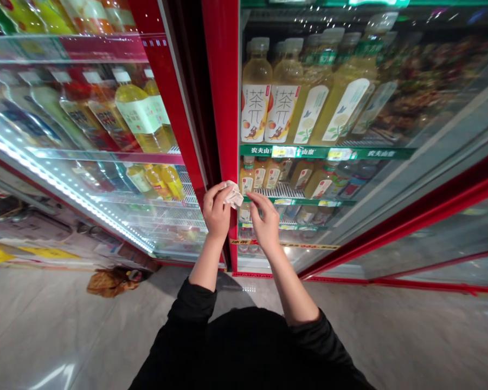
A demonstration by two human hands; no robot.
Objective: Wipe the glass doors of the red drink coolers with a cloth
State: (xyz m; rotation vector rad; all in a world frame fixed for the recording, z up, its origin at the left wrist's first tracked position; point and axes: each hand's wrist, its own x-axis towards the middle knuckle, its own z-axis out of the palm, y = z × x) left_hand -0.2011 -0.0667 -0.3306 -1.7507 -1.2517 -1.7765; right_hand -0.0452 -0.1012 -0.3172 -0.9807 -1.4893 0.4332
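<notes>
My left hand [217, 212] grips a crumpled white tissue [233, 196] and rests at the red upright frame [223, 124] of a drinks fridge. Its fingers are bent over the tissue at the frame's edge beside the glass. Just to the right, my right hand [265, 219] is up at the fridge's glass door, its fingers part bent and apart, with nothing seen in them. Whether its fingertips touch the glass I cannot tell. Behind the glass, tea bottles [255, 97] with white labels stand on a shelf with a green edge strip [325, 152].
On the left a second fridge holds several rows of bottles [136, 111], with a bright light strip [65, 184] along its side. A brown crumpled bag [110, 283] lies on the grey tiled floor [44, 319]. A red-edged door [410, 216] slants across the right.
</notes>
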